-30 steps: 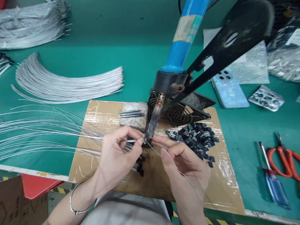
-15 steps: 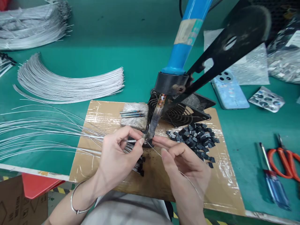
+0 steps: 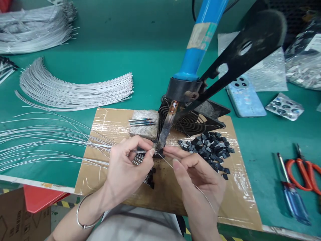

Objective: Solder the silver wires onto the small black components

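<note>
My left hand point(image 3: 131, 164) pinches a thin metal rod point(image 3: 140, 151) below the tip of a blue-handled soldering iron point(image 3: 167, 125). The iron hangs from a black bracket point(image 3: 240, 50). My right hand point(image 3: 200, 177) holds a thin solder wire point(image 3: 167, 161) between thumb and fingers, its end close to the iron's tip. Fingertips of both hands nearly meet at the tip, where the small joint is largely hidden. White wires point(image 3: 97, 144) run from the left, under and behind my left hand, toward black pieces point(image 3: 150, 179).
A cardboard sheet point(image 3: 238, 201) bears a fan point(image 3: 193, 124), a pale block point(image 3: 140, 130) with rods and a pile of black parts point(image 3: 210, 147). A wire bundle point(image 3: 82, 93) lies left; a phone point(image 3: 247, 97), screwdriver point(image 3: 296, 201) and orange-handled pliers point(image 3: 302, 174) lie right.
</note>
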A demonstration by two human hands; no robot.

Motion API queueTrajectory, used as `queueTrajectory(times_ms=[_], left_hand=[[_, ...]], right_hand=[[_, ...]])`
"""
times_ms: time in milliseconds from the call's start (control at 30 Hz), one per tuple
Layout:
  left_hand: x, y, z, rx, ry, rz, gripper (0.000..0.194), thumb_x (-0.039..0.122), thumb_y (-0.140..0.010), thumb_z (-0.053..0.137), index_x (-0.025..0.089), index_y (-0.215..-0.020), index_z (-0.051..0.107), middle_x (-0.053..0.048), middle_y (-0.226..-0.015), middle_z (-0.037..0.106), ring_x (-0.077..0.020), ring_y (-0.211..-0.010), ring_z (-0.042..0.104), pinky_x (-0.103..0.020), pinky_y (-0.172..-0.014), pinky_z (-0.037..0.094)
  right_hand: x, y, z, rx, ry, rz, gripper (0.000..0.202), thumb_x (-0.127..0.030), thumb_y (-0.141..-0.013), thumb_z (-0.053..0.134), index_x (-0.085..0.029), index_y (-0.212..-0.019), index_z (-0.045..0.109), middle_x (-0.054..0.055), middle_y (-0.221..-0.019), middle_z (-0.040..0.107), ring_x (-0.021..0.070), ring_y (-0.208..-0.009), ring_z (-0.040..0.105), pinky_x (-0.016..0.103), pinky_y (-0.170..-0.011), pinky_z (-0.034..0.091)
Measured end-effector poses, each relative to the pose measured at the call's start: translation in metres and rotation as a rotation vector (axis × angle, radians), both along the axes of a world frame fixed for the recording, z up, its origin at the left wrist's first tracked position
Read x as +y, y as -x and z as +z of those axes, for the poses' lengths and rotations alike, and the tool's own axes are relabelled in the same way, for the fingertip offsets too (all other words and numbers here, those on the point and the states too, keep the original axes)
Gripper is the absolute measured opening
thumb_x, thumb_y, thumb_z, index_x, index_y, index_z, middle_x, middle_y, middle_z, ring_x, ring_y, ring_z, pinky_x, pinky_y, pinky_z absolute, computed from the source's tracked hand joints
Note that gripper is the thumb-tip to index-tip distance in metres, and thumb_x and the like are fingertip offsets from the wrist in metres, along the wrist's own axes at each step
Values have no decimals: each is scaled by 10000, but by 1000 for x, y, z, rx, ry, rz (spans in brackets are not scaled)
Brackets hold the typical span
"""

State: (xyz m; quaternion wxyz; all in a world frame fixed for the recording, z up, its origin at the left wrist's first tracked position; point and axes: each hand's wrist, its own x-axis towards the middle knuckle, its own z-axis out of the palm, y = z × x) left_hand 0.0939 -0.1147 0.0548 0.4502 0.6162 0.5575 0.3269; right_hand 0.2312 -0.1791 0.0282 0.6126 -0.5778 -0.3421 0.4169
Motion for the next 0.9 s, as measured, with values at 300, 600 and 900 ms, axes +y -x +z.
queueTrajectory(times_ms=[300, 600, 900], left_hand=[[1, -1, -1, 18, 1, -3, 139, 144, -843, 640, 196, -718, 672, -43, -833, 776, -194, -744, 680, -296, -579, 427], [-1, 0, 0, 27, -2, 5, 135, 152, -837, 662, 202, -712, 680, -47, -842, 786, -194, -731, 679, -288, -562, 428], [-2, 0, -1, 10, -31, -10, 142, 142, -848, 652, 202, -722, 678, -43, -833, 783, -192, -725, 686, -299, -585, 444]], right_hand=[[0, 1, -2, -45, -4, 1, 258, -178, -949, 686, -233, -712, 603, 49, -1087, 828, 209, -1058, 777, 345, -950, 616], [-1, 1, -3, -67, -12, -17, 255, -181, -932, 704, -236, -707, 599, 56, -1073, 829, 214, -1034, 781, 354, -937, 618], [-1, 3, -1, -78, -19, -24, 261, -169, -942, 693, -236, -708, 599, 49, -1059, 829, 204, -1021, 781, 332, -921, 618]])
